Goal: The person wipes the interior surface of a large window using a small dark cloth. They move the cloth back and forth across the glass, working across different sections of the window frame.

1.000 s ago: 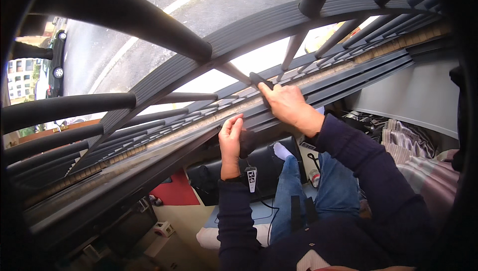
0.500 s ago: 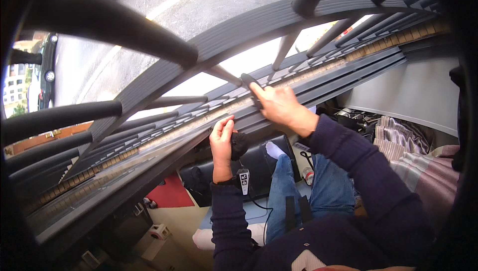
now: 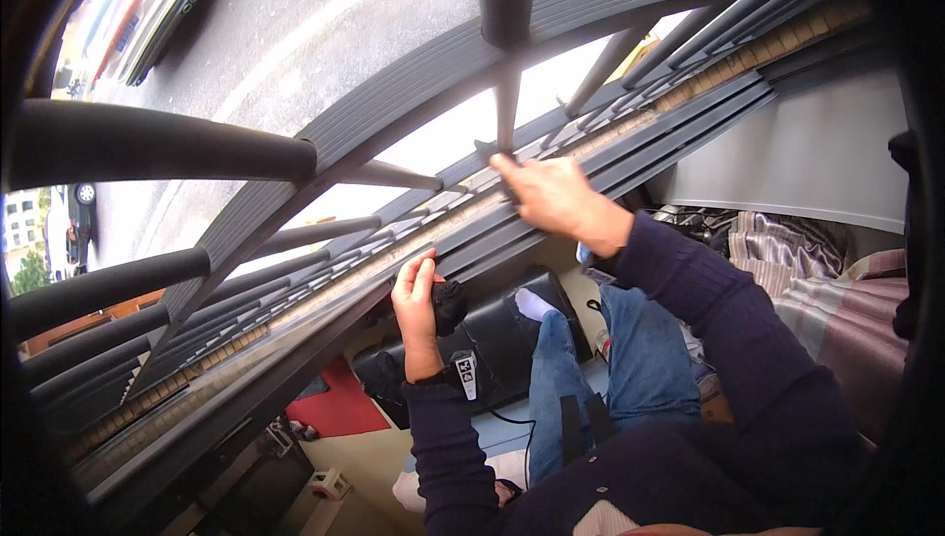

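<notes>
My right hand [image 3: 563, 199] reaches out over the window track [image 3: 630, 174], its fingers closed on a thin dark piece, perhaps cloth [image 3: 484, 150]. That piece lies against the foot of a dark railing bar [image 3: 507, 108]. Lower and to the left, my left hand [image 3: 413, 308] is raised on the room side of the frame, with thumb and fingertips pressed together. A bunched black cloth [image 3: 450, 306] shows beside its palm, gripped by the hidden part of the fingers. A small grey device [image 3: 466, 377] with a black cable sits at the left wrist.
A curved dark railing [image 3: 413, 63] with thick bars spans the outside; a road [image 3: 266, 63] and parked cars [image 3: 172, 19] lie beyond. Below are a black padded seat [image 3: 492, 339], a red mat [image 3: 340, 403], my jeans-clad legs and striped bedding [image 3: 842, 319] at the right.
The whole view has shifted, so the railing sits differently and more of a car shows at upper left. My left hand is slightly lower and farther left; both hands keep their grip.
</notes>
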Tool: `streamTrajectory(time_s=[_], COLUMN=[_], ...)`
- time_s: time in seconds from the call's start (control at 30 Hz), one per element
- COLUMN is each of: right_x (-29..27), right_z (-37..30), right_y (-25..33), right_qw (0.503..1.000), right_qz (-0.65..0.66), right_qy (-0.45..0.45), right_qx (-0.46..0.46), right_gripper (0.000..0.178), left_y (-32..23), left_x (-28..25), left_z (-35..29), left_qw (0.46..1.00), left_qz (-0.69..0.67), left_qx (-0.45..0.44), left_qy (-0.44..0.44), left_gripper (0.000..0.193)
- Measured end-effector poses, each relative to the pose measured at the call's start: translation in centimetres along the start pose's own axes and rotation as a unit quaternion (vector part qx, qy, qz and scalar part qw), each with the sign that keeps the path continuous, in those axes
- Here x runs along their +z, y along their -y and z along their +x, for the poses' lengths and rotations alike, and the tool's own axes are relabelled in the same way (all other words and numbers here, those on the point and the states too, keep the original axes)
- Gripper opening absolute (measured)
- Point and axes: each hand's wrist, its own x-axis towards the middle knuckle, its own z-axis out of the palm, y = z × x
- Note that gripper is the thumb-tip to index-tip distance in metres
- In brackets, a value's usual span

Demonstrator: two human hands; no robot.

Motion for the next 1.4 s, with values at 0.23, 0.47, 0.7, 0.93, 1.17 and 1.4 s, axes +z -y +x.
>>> streamTrajectory(time_s=[0.23, 0.47, 0.7, 0.93, 1.17, 1.4], right_x=[-1.3, -3.7, -1.6, 0.3, 1.0, -0.3], right_z=[-1.0, -2.4, -1.4, -2.1, -0.7, -0.6], right_y=[-3.7, -7.3, -4.8, -1.5, 0.7, -0.6], right_qw=[0.993, 0.986, 0.999, 0.995, 0.993, 0.995], right_qz=[-0.096, -0.164, 0.044, -0.096, -0.082, -0.04], right_qy=[-0.003, 0.014, 0.02, -0.004, -0.005, 0.035], right_qx=[-0.063, -0.036, 0.005, 0.038, 0.082, 0.08], right_gripper=[0.046, 0.051, 0.064, 0.048, 0.031, 0.045], left_y=[-0.3, -0.4, -0.2, 0.4, 0.4, 0.6], left_x=[0.1, 0.4, 0.4, -0.2, -0.2, 0.2], left_z=[-0.3, -0.7, -0.4, -0.2, 0.1, 0.4], left_qw=[0.999, 1.0, 1.0, 1.0, 0.999, 0.999], left_qz=[-0.019, -0.022, -0.01, 0.0, 0.007, 0.005], left_qx=[-0.031, -0.01, -0.01, -0.01, -0.026, 0.011], left_qy=[-0.004, -0.007, -0.013, -0.004, -0.023, -0.031], left_gripper=[0.024, 0.023, 0.023, 0.025, 0.024, 0.025])
